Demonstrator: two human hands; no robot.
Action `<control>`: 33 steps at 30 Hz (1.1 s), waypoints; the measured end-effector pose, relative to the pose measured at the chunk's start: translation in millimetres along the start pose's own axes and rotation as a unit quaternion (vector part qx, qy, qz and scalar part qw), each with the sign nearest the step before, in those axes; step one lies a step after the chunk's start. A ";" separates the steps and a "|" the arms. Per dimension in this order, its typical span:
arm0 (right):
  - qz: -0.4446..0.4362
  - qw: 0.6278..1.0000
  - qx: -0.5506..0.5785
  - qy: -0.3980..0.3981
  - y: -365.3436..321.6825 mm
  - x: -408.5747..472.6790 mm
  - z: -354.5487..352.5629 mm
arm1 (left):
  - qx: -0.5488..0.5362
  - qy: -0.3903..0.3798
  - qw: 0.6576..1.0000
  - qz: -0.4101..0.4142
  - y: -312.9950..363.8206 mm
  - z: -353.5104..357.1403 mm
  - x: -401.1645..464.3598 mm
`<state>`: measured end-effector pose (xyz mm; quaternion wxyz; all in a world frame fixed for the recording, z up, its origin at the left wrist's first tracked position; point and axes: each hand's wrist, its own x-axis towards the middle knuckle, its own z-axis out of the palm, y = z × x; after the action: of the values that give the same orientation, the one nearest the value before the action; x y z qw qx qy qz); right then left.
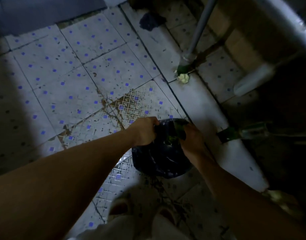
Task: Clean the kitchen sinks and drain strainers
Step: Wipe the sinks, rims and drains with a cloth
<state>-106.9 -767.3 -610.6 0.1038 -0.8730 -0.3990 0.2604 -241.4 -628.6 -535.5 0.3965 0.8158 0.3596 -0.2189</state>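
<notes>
Down on the floor, the left hand (145, 131) grips the rim of a black bag (159, 160); the right hand (192, 137) clutches green scraps (179, 129) over it.

open tiled floor (76, 70) left; metal leg (199, 30), perhaps shelf, right

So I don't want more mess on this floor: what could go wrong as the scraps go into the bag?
The left hand holds only one edge of the black bag, so the mouth could sag and the green scraps under the right hand might miss it. The tiled floor looks wet and stained, so slipping seems possible.
</notes>
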 end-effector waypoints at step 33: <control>0.070 0.985 0.036 -0.155 -121.0 -133.8 -217.6 | -0.056 0.022 0.998 -0.030 104.1 -121.5 -177.6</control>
<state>-140.6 -782.1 -330.4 0.0532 -0.8434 -0.3386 0.4137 -268.2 -648.6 -298.8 0.4267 0.7857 0.4044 -0.1925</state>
